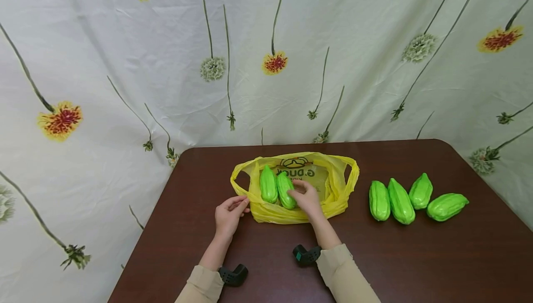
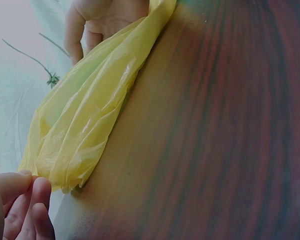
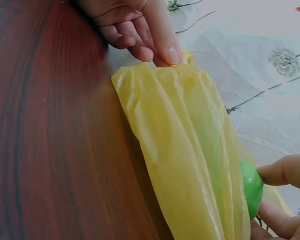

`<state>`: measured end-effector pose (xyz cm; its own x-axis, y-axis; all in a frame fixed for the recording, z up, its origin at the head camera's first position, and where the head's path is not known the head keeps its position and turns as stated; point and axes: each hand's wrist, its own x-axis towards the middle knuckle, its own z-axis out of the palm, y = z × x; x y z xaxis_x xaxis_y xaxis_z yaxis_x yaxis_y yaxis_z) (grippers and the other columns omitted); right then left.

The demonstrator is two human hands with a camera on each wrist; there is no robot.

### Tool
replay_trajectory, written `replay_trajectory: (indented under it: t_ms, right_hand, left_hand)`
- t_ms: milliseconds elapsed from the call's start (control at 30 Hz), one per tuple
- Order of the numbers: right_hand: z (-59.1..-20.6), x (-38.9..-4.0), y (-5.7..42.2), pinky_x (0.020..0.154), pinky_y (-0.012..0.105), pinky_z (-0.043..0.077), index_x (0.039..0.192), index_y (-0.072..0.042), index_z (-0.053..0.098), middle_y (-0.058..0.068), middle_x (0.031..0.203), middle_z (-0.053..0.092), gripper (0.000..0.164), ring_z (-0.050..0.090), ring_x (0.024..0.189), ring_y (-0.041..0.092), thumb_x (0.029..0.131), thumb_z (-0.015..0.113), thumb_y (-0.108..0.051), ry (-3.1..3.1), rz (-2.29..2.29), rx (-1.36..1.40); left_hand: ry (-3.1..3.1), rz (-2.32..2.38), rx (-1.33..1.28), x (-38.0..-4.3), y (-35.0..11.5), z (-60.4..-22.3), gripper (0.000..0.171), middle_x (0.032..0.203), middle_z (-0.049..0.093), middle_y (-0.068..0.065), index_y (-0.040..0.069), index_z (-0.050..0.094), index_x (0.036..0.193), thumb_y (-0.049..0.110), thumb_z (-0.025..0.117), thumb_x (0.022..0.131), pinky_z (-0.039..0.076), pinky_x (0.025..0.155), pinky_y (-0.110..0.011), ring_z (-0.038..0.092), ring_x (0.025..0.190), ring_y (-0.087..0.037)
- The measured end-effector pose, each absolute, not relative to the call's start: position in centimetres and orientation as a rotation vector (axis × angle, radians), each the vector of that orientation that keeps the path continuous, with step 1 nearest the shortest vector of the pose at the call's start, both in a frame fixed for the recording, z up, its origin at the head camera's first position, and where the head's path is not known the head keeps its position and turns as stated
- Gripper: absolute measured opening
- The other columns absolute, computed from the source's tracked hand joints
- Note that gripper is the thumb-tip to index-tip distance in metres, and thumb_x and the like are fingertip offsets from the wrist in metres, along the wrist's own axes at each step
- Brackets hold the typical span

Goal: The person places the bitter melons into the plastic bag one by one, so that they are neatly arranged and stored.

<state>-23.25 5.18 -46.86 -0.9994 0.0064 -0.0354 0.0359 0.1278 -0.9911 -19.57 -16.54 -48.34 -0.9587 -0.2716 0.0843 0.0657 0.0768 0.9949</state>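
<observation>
A yellow plastic bag point(image 1: 278, 214) lies open on the table, its handles spread left and right. Inside it, a bright green ridged gourd point(image 1: 268, 185) lies on the left with a second green gourd point(image 1: 285, 191) beside it. My left hand point(image 1: 229, 215) pinches the bag's front left edge between thumb and fingertips, as the left wrist view also shows. My right hand point(image 1: 307, 199) reaches over the front rim and holds the second gourd. In the right wrist view, thumb and fingers grip that gourd's end point(image 3: 251, 187); the bag's front wall hides much of it.
To the right of the bag, several more green gourds point(image 1: 401, 201) lie close together on the dark brown wooden table point(image 1: 266, 256). A white cloth point(image 1: 258, 99) with a flower print hangs behind the table's back edge.
</observation>
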Motion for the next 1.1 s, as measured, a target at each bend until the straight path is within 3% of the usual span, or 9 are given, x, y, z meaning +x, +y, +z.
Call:
replay_trajectory:
  t_ms: [500, 967, 1100]
  right_hand:
    - [-46.9, -23.1, 5.0, 0.089, 0.046, 0.046, 0.127, 0.002, 0.054, 0.019, 0.126, 0.054, 0.044, 0.051, 0.115, 0.035, 0.088, 0.066, -0.015, 2.358, -2.079, 0.070]
    - [-45.9, -23.5, 6.4, 0.094, 0.048, 0.042, 0.126, 0.007, 0.052, 0.023, 0.126, 0.053, 0.043, 0.049, 0.117, 0.038, 0.090, 0.063, -0.014, 2.312, -2.128, 0.001]
    - [-44.5, -23.4, 7.6, 0.096, 0.049, 0.039, 0.128, 0.003, 0.052, 0.022, 0.129, 0.051, 0.044, 0.047, 0.119, 0.036, 0.091, 0.063, -0.017, 2.299, -2.127, 0.010]
  left_hand:
    - [-2.130, -1.938, 0.193, -18.6, -16.1, -46.6, 0.019, 0.091, 0.069, -0.022, -0.009, 0.068, 0.101, 0.003, 0.067, 0.085, 0.053, 0.060, -0.025, 0.066, 0.074, -0.038]
    - [-2.125, -1.945, 0.191, -18.5, -16.0, -46.5, 0.019, 0.092, 0.068, -0.024, -0.010, 0.068, 0.101, 0.002, 0.067, 0.086, 0.053, 0.060, -0.026, 0.066, 0.073, -0.036]
    - [-2.116, -1.944, 0.191, -19.0, -16.3, -47.3, 0.020, 0.092, 0.068, -0.024, -0.008, 0.069, 0.100, 0.005, 0.069, 0.085, 0.052, 0.060, -0.024, 0.067, 0.070, -0.032]
